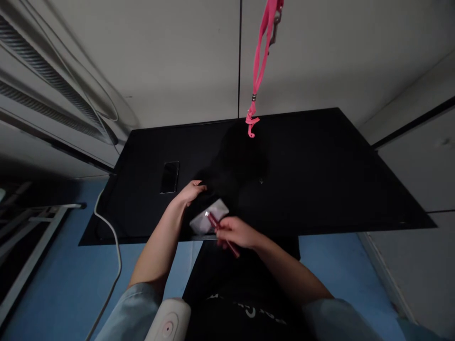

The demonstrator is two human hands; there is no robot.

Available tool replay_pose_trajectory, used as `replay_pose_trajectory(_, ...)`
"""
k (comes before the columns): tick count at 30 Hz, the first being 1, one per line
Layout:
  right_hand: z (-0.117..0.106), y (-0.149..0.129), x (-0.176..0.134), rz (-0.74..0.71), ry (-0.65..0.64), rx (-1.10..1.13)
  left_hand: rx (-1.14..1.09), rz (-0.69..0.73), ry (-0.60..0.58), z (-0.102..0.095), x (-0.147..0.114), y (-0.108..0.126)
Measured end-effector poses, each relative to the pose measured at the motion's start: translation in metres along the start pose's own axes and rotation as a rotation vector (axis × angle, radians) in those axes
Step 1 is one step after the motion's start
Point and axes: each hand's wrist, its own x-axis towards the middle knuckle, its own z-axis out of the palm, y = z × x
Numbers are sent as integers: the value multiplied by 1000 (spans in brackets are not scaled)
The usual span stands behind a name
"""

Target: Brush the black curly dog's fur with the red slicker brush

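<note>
My right hand [235, 232] is wrapped round the dark red handle of a slicker brush [213, 219]. The brush's pale rectangular head lies over the front edge of the black table [330, 189]. A dark furry animal, seemingly a black dog [243, 151], is on the table and hardly stands out from it. With fingers curled, my left hand [192, 192] grips its dark fur, left of and beyond the brush. A pink leash [261, 57] hangs from above, its knotted end in front of the dark shape. Head and legs cannot be made out.
A phone [169, 177] lies on the table's left part. Pale cabinet doors [170, 61] stand behind the table. Grey corrugated hoses [53, 71] run down at the left. A white cable [115, 246] hangs past the left edge, and a white device [168, 322] is near my body.
</note>
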Motion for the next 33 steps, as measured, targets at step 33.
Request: replay_pose_trajectory(33, 13, 4, 3, -48, 147, 61, -58, -58, 42, -16, -19, -21)
